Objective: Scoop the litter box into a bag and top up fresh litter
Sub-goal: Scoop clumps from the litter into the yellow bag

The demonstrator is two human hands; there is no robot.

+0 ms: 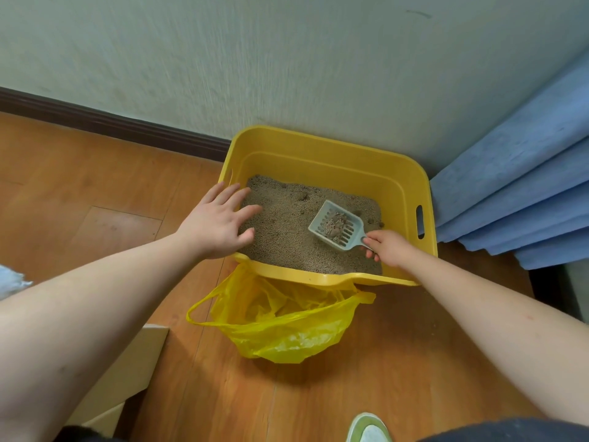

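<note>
A yellow litter box (pixel 322 145) stands on the wood floor against the wall, filled with grey-brown litter (pixel 287 228). My right hand (pixel 387 247) grips the handle of a pale slotted scoop (pixel 336 229), which holds a few clumps just above the litter. My left hand (pixel 220 220) lies over the box's left rim with fingers spread and straight. An open yellow plastic bag (pixel 280 320) sits on the floor right in front of the box.
Blue curtain folds (pixel 516 199) hang to the right of the box. A pale cardboard box (pixel 127 374) stands at lower left. A white and green shoe (pixel 369 429) shows at the bottom edge. A dark baseboard (pixel 105 122) runs along the wall.
</note>
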